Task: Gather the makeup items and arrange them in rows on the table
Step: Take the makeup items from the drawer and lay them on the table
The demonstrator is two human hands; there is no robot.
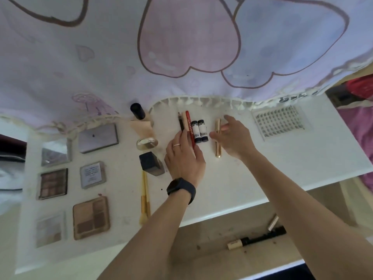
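From the head view, the left hand [184, 160] lies flat with straight fingers across the near ends of three pencils: a black pencil [180, 123], a beige pencil [184, 120] and a red pencil [189, 126]. It grips nothing. The thumb runs along the red one's outer side, probably to press the pencils together and square them into a row.

Just to the thumb side of that hand stand two white-and-navy tubes [195, 131], touching each other. Beyond them, the right hand [234, 138] hovers with its fingers loose and spread. Its thumb tip is at a gold tube [217, 148] lying under the palm's edge, and it does not clasp the tube. It looks to be nudging the tube parallel to the others.

The table [262, 168] also holds a lash tray [280, 122] past the right hand's knuckles. Outward of the left wrist are a black-capped bottle [150, 164], gold brushes [145, 199] and, farther out, palettes [91, 217]. A draped cloth [181, 47] overhangs the far edge, crowding the pencil tips. More sticks [258, 238] lie below the table, under the right forearm, not yet gathered.
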